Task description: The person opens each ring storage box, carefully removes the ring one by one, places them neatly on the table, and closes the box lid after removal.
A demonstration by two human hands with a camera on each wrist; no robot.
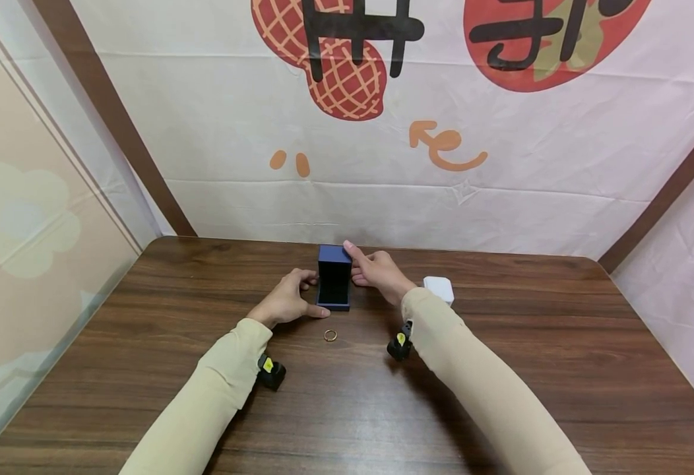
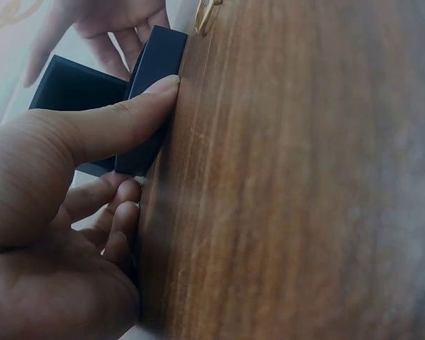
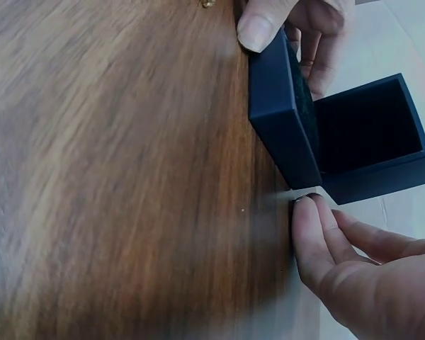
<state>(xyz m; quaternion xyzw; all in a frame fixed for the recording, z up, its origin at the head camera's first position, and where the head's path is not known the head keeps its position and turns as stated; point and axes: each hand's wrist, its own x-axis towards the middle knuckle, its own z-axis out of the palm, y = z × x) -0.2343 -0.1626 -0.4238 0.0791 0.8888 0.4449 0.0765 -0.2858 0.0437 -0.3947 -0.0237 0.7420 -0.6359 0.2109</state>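
Observation:
A dark blue ring box (image 1: 335, 305) stands on the table with its lid (image 1: 335, 254) raised upright and its dark inside facing me. My left hand (image 1: 287, 300) holds the base from the left. In the left wrist view the left thumb (image 2: 138, 120) lies across the base's front, and the other fingers curl in at its side. My right hand (image 1: 379, 274) is at the box's right, its thumb extended at the lid's top corner. In the right wrist view the right fingertips (image 3: 312, 219) sit beside the hinge side, low by the table. A gold ring (image 1: 330, 335) lies in front of the box.
A white box (image 1: 439, 289) stands to the right, partly behind the right forearm. The brown wooden table (image 1: 145, 343) ends at a printed cloth backdrop (image 1: 228, 198) just behind the ring box. A small black wrist camera (image 1: 399, 343) hangs under each forearm.

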